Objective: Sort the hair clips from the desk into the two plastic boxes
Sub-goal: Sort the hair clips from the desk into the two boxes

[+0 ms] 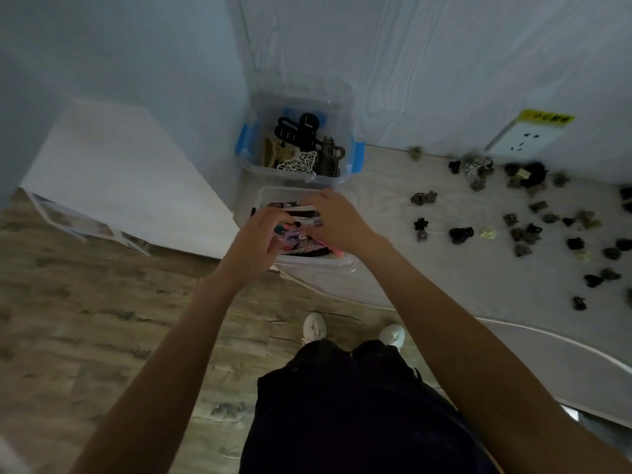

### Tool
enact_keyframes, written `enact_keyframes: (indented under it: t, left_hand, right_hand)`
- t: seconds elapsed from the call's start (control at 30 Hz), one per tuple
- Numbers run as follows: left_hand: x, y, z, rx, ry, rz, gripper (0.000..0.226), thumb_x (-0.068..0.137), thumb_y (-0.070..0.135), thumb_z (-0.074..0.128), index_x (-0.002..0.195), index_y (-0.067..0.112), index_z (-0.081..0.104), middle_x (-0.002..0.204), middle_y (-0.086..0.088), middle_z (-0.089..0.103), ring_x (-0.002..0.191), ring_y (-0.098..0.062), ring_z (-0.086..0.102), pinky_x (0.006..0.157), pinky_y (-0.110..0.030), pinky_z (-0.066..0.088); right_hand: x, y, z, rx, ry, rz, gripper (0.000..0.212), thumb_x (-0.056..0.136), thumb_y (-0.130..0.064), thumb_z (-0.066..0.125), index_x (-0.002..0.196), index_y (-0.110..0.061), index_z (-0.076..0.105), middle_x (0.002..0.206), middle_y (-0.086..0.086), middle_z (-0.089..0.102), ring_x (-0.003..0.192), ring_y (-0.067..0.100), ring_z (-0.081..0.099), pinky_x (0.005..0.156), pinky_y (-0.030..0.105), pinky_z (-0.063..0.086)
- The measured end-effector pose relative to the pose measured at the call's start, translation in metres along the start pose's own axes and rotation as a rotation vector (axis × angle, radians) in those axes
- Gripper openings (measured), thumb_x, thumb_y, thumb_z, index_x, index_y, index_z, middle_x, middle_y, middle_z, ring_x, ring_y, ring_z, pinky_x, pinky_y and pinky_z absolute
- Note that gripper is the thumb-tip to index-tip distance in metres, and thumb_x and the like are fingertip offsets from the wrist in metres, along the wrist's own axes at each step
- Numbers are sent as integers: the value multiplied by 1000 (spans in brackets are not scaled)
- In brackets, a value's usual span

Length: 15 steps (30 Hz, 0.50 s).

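Note:
Two clear plastic boxes stand at the desk's left end. The far box (345,181), with blue latches, holds large claw clips in black, brown and white. The near box (337,263) holds flat clips in pink, purple, black and white. Both my hands are over the near box. My left hand (254,242) has its fingers curled down among the flat clips. My right hand (333,218) lies spread over the clips, palm down. Whether either hand grips a clip is hidden. Several small dark claw clips (460,234) lie scattered on the desk to the right.
The pale wood-grain desk (410,268) has a curved front edge. A wall socket with a yellow label (525,138) sits at the back right. A white cabinet (119,179) stands at the left. Wooden floor and my white shoes (313,328) are below.

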State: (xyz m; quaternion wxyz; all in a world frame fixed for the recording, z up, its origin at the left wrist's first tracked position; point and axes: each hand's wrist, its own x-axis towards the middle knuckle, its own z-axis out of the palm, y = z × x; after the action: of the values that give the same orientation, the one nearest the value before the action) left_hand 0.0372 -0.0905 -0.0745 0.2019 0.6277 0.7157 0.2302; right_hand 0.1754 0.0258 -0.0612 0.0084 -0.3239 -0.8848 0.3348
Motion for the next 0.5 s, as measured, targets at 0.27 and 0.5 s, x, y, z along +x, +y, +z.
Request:
enact_keyframes:
  t: [0.27,0.5]
  left_hand:
    - [-11,-20,-5,102,167,-76,33,80,11,67,112,9,60,118,-13,57,112,-29,49,92,-28,39]
    - [-10,-22,-2,59,139,-129,45,76,6,67,119,8,56,122,-11,57,111,-27,50,91,-26,38]
  right_hand:
    - [-26,5,26,-161,-63,-246,24,91,-15,46,95,-8,69,101,9,68,99,27,55,98,39,40]
    - [1,2,23,-403,-152,-253,25,90,-24,53,111,-19,66,120,1,62,113,29,48,102,41,36]
